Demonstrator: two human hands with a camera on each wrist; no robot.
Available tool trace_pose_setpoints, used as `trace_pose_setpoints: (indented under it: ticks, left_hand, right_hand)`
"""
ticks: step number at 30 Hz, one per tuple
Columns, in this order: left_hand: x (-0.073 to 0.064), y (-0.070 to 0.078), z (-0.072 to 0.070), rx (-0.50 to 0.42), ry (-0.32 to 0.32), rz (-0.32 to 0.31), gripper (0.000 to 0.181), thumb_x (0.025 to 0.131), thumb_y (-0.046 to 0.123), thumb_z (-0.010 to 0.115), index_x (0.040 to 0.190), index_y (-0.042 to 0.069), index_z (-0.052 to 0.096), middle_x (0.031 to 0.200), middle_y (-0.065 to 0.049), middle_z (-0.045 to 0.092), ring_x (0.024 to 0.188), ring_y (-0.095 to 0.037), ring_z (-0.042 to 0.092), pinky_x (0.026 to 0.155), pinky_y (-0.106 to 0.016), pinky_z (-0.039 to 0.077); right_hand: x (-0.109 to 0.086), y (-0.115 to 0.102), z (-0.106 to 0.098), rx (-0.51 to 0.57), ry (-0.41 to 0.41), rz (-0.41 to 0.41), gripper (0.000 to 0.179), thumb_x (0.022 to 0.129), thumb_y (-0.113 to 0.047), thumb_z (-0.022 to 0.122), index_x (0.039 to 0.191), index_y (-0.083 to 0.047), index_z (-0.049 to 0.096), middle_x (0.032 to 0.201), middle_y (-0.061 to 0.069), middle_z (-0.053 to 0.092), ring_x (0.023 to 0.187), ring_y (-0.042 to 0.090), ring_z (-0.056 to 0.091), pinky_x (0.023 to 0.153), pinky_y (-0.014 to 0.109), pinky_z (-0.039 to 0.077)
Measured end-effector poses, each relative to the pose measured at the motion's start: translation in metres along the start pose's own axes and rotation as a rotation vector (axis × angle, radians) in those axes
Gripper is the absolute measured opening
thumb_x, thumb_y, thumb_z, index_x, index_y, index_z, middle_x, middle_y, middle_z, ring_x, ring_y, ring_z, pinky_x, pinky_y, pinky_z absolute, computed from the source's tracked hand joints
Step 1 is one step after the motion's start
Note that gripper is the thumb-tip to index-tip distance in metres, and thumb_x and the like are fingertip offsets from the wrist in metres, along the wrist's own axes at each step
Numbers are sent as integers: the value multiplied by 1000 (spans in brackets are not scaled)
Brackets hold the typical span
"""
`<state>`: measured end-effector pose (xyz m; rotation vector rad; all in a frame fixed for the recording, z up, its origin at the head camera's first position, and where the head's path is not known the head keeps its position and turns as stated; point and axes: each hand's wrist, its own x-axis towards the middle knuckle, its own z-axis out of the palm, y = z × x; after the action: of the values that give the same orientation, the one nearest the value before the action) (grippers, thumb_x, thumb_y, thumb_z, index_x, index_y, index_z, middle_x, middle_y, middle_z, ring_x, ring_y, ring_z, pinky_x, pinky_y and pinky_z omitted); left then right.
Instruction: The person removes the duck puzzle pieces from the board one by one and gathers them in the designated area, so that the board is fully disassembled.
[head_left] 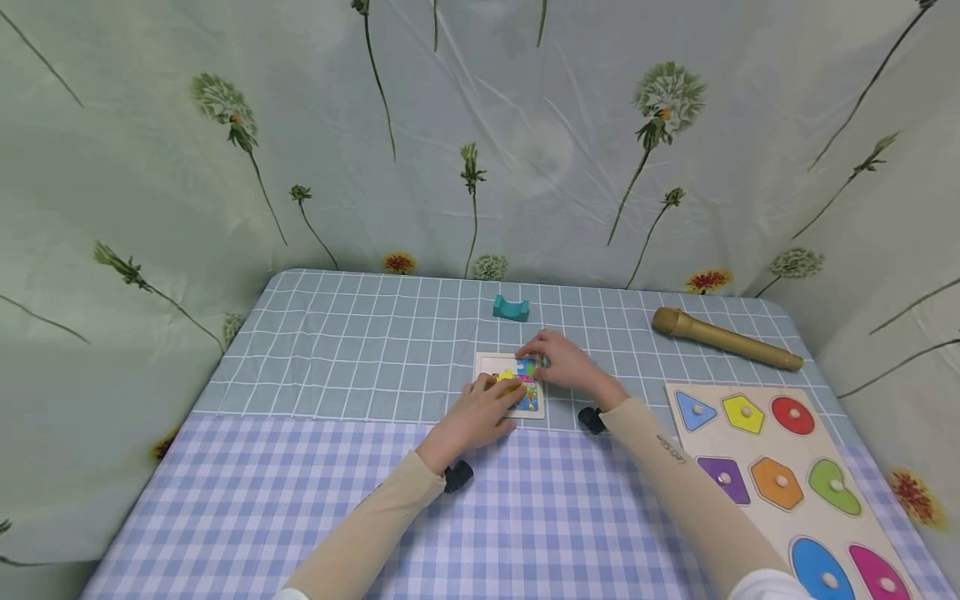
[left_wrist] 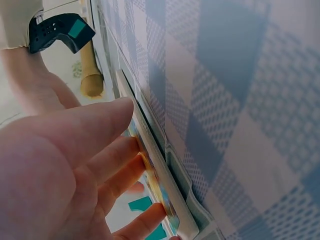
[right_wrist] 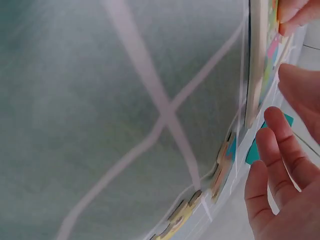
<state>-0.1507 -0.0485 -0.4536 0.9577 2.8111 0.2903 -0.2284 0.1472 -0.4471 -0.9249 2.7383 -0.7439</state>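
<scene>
A small wooden-framed jigsaw puzzle [head_left: 492, 364] with bright pieces lies before me; its upper left part shows pale and bare. My left hand [head_left: 477, 410] rests on it from the near left, its extended fingertips [left_wrist: 156, 212] on the pieces and the thumb along the frame's near edge. At the puzzle's upper right is my right hand [head_left: 567, 364], fingers loosely bent. In the right wrist view a gap shows between its thumb and fingers [right_wrist: 270, 145], with nothing held. Loose jigsaw pieces [right_wrist: 181, 218] lie on the cloth beside the frame, mostly hidden by this hand in the head view.
Behind the puzzle sits a teal curved block [head_left: 512, 309]. A gold microphone [head_left: 726, 338] lies at the back right. Along the right side is a wooden shape board [head_left: 765, 433] with knobbed shapes. A dandelion-print curtain [head_left: 555, 158] hangs behind the table.
</scene>
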Motion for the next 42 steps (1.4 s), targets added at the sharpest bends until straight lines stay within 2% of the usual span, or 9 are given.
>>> trace_pose_setpoints:
  ticks: [6, 9, 14, 17, 22, 28, 31, 37, 42]
  left_hand:
    - [1, 1, -2, 5, -7, -6, 52, 98, 32, 55, 145, 13, 44, 147, -4, 40, 124, -33, 37, 93, -47, 39]
    - [1, 1, -2, 4, -9, -7, 51, 98, 32, 55, 144, 13, 45, 146, -4, 41, 122, -31, 38, 91, -46, 40]
    - [2, 1, -3, 14, -26, -15, 51, 97, 33, 55, 144, 15, 45, 146, -3, 42, 120, -29, 39, 90, -44, 41]
    - [2, 1, -3, 17, -30, -18, 51, 97, 33, 55, 144, 15, 45, 145, -3, 42, 120, -29, 39, 89, -43, 41]
    - [1, 1, -4, 20, -19, -18, 50, 97, 33, 55, 143, 15, 47, 145, -3, 42, 121, -30, 39, 89, -43, 41]
    - [2, 1, -2, 25, -10, -10, 50, 98, 32, 55, 143, 15, 47, 145, -3, 43, 120, -30, 40, 87, -43, 41]
    - [2, 1, -1, 19, -13, -11, 50, 97, 32, 56, 143, 15, 47, 145, -3, 42, 120, -30, 39, 88, -43, 41]
    - [2, 1, -1, -1, -21, -20, 50, 97, 31, 56, 144, 15, 46, 146, -2, 42, 121, -29, 39, 90, -44, 40]
    - [2, 1, 0, -5, -12, -16, 50, 97, 30, 56, 144, 15, 45, 146, -2, 42, 121, -29, 40, 90, -44, 40]
  right_hand:
    - [2, -6, 2, -46, -18, -35, 24, 80, 4, 65, 99, -10, 72, 105, 10, 57, 100, 30, 51, 87, 46, 43]
    - [2, -6, 3, -40, -17, -25, 23, 79, 5, 64, 93, -11, 72, 105, 9, 57, 99, 30, 50, 89, 45, 42]
    - [3, -6, 5, -4, -22, -31, 26, 75, 10, 61, 91, -10, 68, 102, 9, 56, 96, 30, 48, 87, 46, 40]
    - [5, -6, 5, 17, -22, -33, 30, 74, 12, 59, 96, -8, 65, 101, 10, 55, 95, 30, 49, 87, 46, 41]
    - [9, -6, 5, 87, 7, 1, 30, 78, 11, 60, 107, 1, 63, 99, 12, 58, 93, 28, 54, 86, 43, 45]
    - [10, -7, 5, 139, 46, 22, 14, 84, 6, 62, 96, 0, 63, 92, 10, 60, 87, 25, 55, 81, 40, 47]
    - [8, -6, 2, 212, 61, 42, 9, 88, 4, 61, 94, -2, 62, 90, 9, 61, 85, 24, 55, 79, 38, 47]
    - [-4, 5, -16, 365, 115, 120, 9, 90, 4, 57, 98, 2, 62, 90, 11, 60, 81, 23, 53, 70, 33, 44]
    - [-22, 28, -34, 359, 174, 202, 13, 89, 5, 55, 100, 6, 61, 92, 14, 59, 82, 24, 52, 73, 33, 42]
